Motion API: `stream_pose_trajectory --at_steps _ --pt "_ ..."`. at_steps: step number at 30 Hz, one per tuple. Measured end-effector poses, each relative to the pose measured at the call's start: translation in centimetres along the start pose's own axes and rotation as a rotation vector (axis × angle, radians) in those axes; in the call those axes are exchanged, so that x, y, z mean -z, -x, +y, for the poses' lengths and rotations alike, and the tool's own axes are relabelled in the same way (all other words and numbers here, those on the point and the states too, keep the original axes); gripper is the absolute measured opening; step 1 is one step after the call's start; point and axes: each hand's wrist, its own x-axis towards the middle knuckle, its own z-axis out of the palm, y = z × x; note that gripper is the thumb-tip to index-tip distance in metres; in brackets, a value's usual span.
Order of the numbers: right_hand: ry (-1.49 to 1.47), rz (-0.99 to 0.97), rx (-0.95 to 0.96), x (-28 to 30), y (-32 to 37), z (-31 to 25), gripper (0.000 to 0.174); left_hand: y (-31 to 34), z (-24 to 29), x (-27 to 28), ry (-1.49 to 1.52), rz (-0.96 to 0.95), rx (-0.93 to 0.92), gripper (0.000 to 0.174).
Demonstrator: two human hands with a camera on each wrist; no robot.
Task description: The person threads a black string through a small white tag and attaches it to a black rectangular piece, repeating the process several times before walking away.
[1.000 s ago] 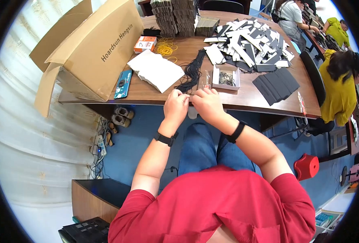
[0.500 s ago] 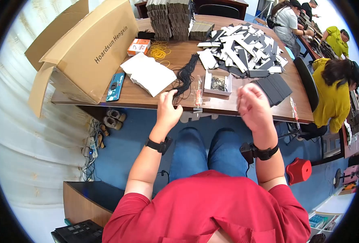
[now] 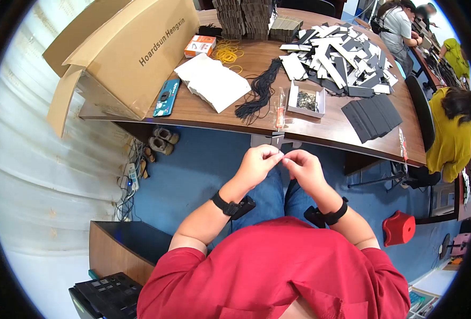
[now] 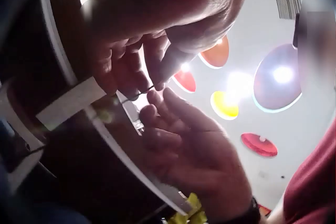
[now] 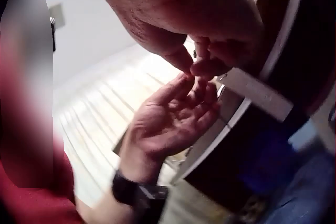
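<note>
In the head view, my left hand and right hand meet fingertip to fingertip just off the table's front edge. Both pinch at a thin dark cord, seen in the left wrist view; its ends are hidden by fingers. A flat strip juts out from the table edge just beyond the hands, below a small clear packet with a red label. Behind lie a bundle of black cords and an open white box of small dark pieces.
White sheets, a blue packet and a large carton occupy the left side. Yellow bands lie behind. Black-and-white strips are heaped at the back right, near dark cards. Other people work at the right.
My hands were together, then parted, with the right raised near the dark cards. They have come together again, closer to my body, pinching the cord.
</note>
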Motion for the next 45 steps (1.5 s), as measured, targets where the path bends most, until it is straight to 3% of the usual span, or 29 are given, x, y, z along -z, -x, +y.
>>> stream_pose_trajectory --at_steps 2,3,6,7,10,13,19,22,26,28,32,35,39,42,45 --pt "0.053 0.066 0.204 0.3 0.2 0.1 0.011 0.7 -0.9 0.2 -0.233 -0.016 -0.059 0.013" --pt "0.079 0.099 0.303 0.4 0.4 0.3 0.012 0.9 -0.7 0.2 -0.225 -0.080 0.094 0.012" --pt "0.297 0.019 0.357 0.4 0.2 0.6 0.009 1.1 -1.3 -0.2 -0.238 -0.119 0.128 0.013" --pt "0.222 0.041 0.344 0.2 0.1 0.6 0.008 0.9 -2.3 -0.4 -0.205 -0.102 0.011 0.014" --pt "0.288 0.060 0.302 0.3 -0.6 0.6 0.008 0.9 -2.3 -1.1 0.110 -0.043 0.070 0.013" --pt "-0.016 0.039 -0.009 0.3 -1.8 0.6 0.008 0.7 -1.7 -1.0 0.119 0.067 0.137 0.012" --pt "-0.387 0.037 -0.087 -0.2 -2.6 1.4 0.008 0.3 -1.9 -1.3 0.315 0.142 0.192 0.010" --pt "-0.400 0.072 -0.085 -0.3 -2.0 1.8 0.007 0.4 -1.6 -1.1 0.293 0.136 0.191 0.009" --pt "-0.110 0.310 0.181 2.3 -2.5 2.2 0.004 0.3 -1.8 -0.5 0.184 0.160 0.078 0.009" --pt "0.376 0.453 0.482 4.3 -3.3 0.5 0.003 0.1 -1.2 -0.8 0.181 0.168 0.060 0.009" --pt "0.865 0.569 0.835 8.1 -6.6 -4.5 0.008 -0.2 0.2 -1.0 0.218 0.094 0.114 0.009" --pt "1.089 0.437 0.706 9.5 -10.2 -4.8 0.012 -0.4 0.3 -1.9 0.215 0.042 0.090 0.010" --pt "1.439 0.206 0.393 9.2 -13.2 -4.4 0.013 -0.5 0.7 -2.8 0.190 0.007 0.044 0.010" --pt "1.514 0.146 0.310 8.7 -14.0 -5.2 0.009 -0.6 0.7 -2.9 0.171 0.017 0.030 0.010" --pt "1.548 0.212 0.390 8.9 -14.9 -4.2 0.006 -0.6 0.8 -2.8 0.203 0.031 0.045 0.010"
